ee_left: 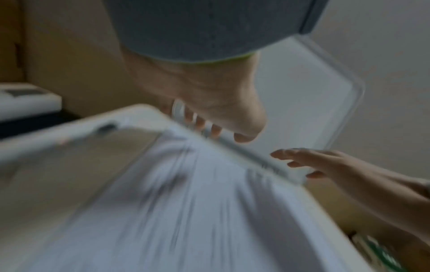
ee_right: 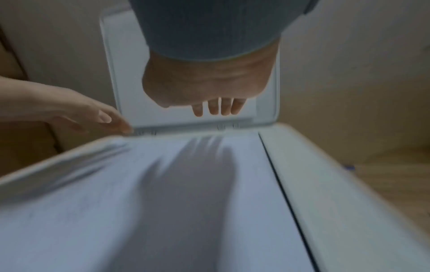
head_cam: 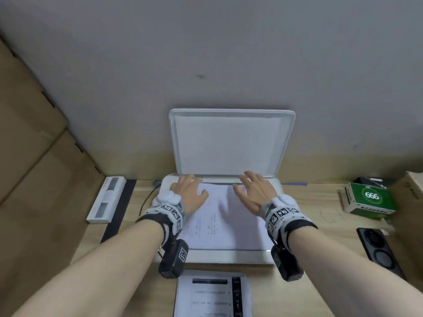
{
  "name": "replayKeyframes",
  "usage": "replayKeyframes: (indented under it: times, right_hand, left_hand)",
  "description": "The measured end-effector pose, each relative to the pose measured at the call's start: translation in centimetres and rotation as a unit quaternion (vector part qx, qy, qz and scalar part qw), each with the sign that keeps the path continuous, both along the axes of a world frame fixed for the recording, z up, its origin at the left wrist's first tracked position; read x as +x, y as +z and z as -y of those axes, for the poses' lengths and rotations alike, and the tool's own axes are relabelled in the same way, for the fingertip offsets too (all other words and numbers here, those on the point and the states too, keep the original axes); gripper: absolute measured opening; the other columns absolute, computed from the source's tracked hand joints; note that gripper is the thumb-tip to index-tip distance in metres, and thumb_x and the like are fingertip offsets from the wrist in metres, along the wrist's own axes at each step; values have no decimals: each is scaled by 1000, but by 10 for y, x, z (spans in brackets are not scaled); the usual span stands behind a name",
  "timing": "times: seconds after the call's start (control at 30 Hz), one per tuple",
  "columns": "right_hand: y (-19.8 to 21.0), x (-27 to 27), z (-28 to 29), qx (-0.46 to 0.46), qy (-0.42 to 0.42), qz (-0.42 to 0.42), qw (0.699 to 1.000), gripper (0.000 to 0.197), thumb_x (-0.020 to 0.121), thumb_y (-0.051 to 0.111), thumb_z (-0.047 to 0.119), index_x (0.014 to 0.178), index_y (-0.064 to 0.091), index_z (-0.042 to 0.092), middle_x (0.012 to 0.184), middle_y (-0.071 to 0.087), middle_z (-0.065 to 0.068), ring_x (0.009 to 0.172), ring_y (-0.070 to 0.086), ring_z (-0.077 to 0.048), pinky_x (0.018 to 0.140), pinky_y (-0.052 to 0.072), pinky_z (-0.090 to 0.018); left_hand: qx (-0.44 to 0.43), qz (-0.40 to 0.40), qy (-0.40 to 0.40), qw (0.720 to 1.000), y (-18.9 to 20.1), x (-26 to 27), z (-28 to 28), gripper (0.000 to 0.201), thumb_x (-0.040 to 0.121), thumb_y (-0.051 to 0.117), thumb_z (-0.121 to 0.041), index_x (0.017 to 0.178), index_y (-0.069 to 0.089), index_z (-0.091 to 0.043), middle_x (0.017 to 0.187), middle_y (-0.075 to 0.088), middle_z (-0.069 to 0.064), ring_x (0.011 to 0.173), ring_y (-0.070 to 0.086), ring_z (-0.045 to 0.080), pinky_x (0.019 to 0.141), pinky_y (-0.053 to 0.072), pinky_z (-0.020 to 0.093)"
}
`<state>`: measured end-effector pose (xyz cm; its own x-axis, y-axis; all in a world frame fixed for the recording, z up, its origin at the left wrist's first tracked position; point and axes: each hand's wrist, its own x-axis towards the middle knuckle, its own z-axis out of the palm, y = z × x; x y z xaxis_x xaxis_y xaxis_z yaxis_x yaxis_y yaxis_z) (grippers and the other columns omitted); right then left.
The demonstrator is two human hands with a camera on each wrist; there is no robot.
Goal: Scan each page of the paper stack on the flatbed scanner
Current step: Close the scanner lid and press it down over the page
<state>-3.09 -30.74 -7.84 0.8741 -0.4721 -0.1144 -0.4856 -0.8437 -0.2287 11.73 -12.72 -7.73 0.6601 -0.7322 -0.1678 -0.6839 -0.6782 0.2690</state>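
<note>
A white flatbed scanner [head_cam: 278, 186] sits on the wooden desk with its lid [head_cam: 231, 143] standing up against the wall. A sheet of paper [head_cam: 224, 220] lies face down on the glass, faint print showing through. Both hands hover flat just above the far part of the sheet, fingers spread and straight. My left hand [head_cam: 191, 191] is at the far left corner, my right hand [head_cam: 254, 191] at the far right. In the wrist views the left hand [ee_left: 209, 117] and the right hand [ee_right: 209, 95] hold nothing, and the sheet [ee_right: 163, 202] is blurred.
A printed page [head_cam: 212, 294] lies on the desk in front of the scanner. A long white box [head_cam: 106, 199] is at the left, cardboard boxes [head_cam: 34, 168] beyond it. A green box [head_cam: 370, 200] and a black device [head_cam: 380, 250] sit at the right.
</note>
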Motion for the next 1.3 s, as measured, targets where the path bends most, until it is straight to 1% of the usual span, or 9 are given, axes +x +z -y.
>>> replayKeyframes:
  times: [0.13, 0.27, 0.37, 0.6, 0.83, 0.97, 1.07, 1.17, 1.3]
  right_hand:
    - [92, 25, 21, -43, -14, 169, 985, 59, 89, 29, 54, 130, 56, 19, 133, 52, 0, 123, 46, -24, 97, 40, -38]
    - [151, 36, 33, -90, -16, 229, 969, 48, 91, 53, 31, 135, 52, 12, 137, 50, -5, 126, 44, -28, 103, 39, -40]
    - [165, 27, 34, -113, 8, 198, 974, 57, 89, 57, 27, 143, 43, 12, 148, 41, -6, 134, 36, -28, 110, 33, -37]
    - [171, 20, 22, -127, 6, 143, 982, 70, 90, 58, 30, 150, 28, 11, 161, 22, -8, 147, 21, -26, 118, 21, -35]
    - [159, 46, 23, -119, 9, 105, 987, 80, 91, 55, 32, 156, 14, 12, 165, 12, -5, 152, 9, -23, 122, 15, -36]
    - [138, 53, 28, -125, 9, 81, 989, 89, 89, 52, 33, 158, -2, 15, 166, 4, -2, 153, -6, -21, 124, 5, -40]
    - [128, 52, 34, -139, -6, 96, 986, 92, 89, 54, 32, 158, -5, 15, 167, 0, -2, 153, -9, -21, 123, 2, -39]
    - [136, 57, 41, -149, -13, 118, 982, 90, 89, 53, 30, 158, 0, 13, 167, 1, -4, 153, -6, -21, 123, 3, -39]
    - [141, 66, 38, -133, -28, 104, 985, 88, 89, 53, 33, 158, 2, 12, 166, 8, -5, 153, 0, -21, 124, 6, -41]
  left_hand:
    - [-239, 177, 9, 955, 104, 38, 25, 39, 80, 54, -18, 119, 56, -16, 123, 52, 3, 115, 49, 25, 88, 41, 38]
    - [-142, 165, 35, 975, 164, 65, 43, 55, 79, 55, -17, 133, 44, -14, 133, 51, 6, 130, 40, 26, 109, 25, 41]
    - [-72, 130, 23, 989, 169, 50, 43, 45, 80, 52, -19, 123, 44, -12, 108, 65, 2, 120, 52, 27, 115, 17, 40]
    - [-112, 163, -17, 980, 170, 36, 28, 53, 79, 54, -16, 131, 43, -15, 135, 51, 5, 126, 44, 28, 104, 32, 38]
    - [-48, 143, -30, 988, 173, 58, 34, 70, 85, 56, -22, 148, 26, -15, 148, 40, 6, 142, 27, 26, 115, 18, 43]
    - [0, 106, 3, 994, 147, 61, 32, 66, 79, 56, -26, 137, 29, -12, 101, 60, 4, 119, 53, 30, 119, 7, 52]
    - [-20, 140, -12, 990, 131, 64, 24, 68, 80, 53, -22, 143, 28, -13, 128, 55, 7, 126, 46, 27, 118, 14, 49]
    - [-122, 225, -36, 966, 140, 73, 27, 61, 76, 52, -18, 136, 41, -14, 133, 49, 5, 127, 42, 26, 105, 34, 43]
    - [-111, 212, -44, 970, 153, 79, 39, 71, 78, 54, -19, 145, 33, -13, 147, 36, 6, 142, 24, 25, 111, 27, 42]
